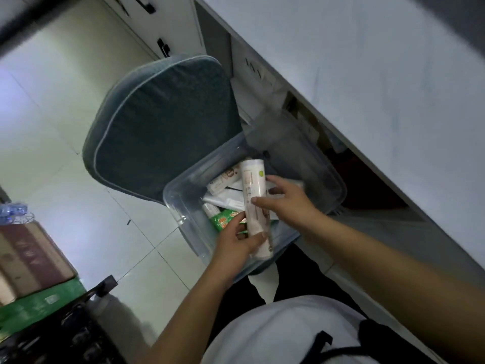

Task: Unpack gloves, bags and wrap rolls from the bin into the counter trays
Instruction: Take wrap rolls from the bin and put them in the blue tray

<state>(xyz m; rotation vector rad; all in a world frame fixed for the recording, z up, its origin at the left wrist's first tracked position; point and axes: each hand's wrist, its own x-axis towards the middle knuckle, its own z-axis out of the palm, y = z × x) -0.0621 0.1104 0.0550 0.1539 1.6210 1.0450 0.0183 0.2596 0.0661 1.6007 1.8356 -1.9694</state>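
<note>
A clear plastic bin (181,206) sits on a stool beside the counter. A long pale wrap roll (254,190) with a green dot on its label stands tilted above the bin. My left hand (236,240) grips its lower end, thumb across the front. My right hand (286,200) holds the roll's middle from the right, thumb on the front and fingers behind. Inside the bin lie a green printed packet (223,219), white flat bags (223,199) and a small labelled box (223,179).
A grey-blue cushion (162,122) leans behind the bin. The pale counter top (380,82) runs along the right, with open shelves under it. Cardboard and green boxes (34,279) are stacked at the lower left, on a tiled floor.
</note>
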